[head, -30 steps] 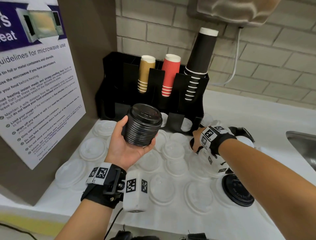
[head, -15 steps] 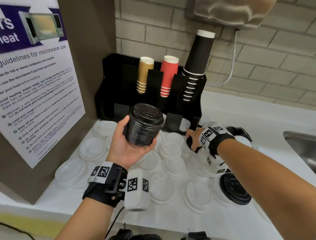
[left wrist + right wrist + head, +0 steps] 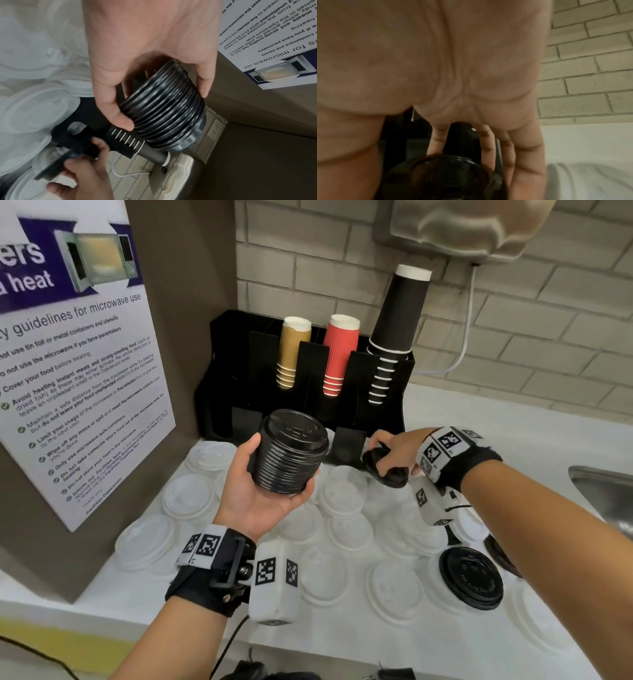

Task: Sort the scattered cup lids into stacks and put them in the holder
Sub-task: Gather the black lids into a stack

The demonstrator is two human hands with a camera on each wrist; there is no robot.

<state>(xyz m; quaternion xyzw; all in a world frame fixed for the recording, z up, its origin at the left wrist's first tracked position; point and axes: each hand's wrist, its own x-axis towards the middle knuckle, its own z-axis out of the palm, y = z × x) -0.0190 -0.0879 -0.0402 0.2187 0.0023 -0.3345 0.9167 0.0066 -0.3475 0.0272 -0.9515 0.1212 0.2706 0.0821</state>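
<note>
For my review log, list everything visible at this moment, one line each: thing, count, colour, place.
stack of black lids: one, black, gripped in the left hand above the counter
single black lid: one, black, tilted, pinched by the right hand in front of the holder
loose black lid: one, black, flat on the counter under the right forearm
white lids: many, white or translucent, scattered on the counter
holder: one, black, against the brick wall
cup stacks: three, gold, red, black, upside down in the holder
poster: one, white and purple, left panel
sink: one, steel, right edge
counter: one, white
left hand: holds the stack
right hand: holds the single lid
</note>
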